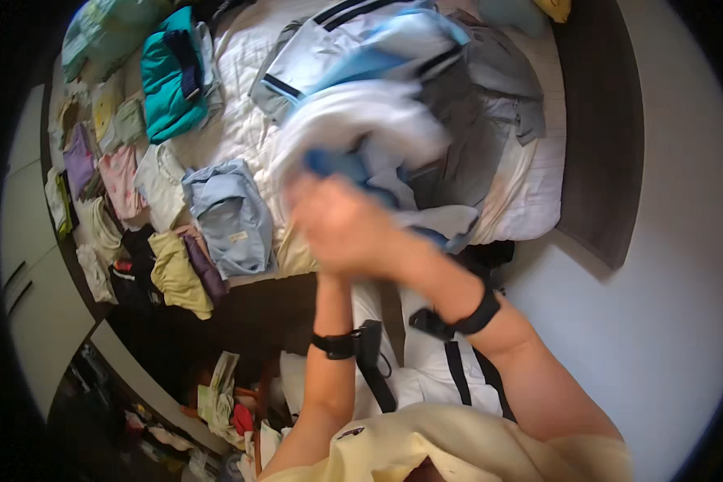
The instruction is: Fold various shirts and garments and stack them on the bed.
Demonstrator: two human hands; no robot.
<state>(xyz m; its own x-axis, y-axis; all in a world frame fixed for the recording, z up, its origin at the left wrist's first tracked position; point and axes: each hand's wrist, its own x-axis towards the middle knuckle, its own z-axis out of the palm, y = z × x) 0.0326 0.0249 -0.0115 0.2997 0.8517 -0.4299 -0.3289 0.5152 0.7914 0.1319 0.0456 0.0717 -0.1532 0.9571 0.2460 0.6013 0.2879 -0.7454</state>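
A white and blue garment (361, 120) is blurred by motion over the near side of the bed. My left hand (306, 208) and my right hand (361, 232) are close together at its near end, closed on the cloth; they overlap, so the fingers are hard to tell apart. Beyond the garment lies a loose heap with a white and light-blue piece with black stripes (349, 36) and grey clothing (500, 60). Just left of my hands, a folded light-blue garment (232, 223) rests on the bed.
Folded clothes cover the left of the bed: a teal garment (172, 90), a pink one (122, 184), a yellow one (181, 274). A dark bed panel (602, 132) stands at the right. Pale cabinets (30, 217) line the left; items lie below the bed's near edge.
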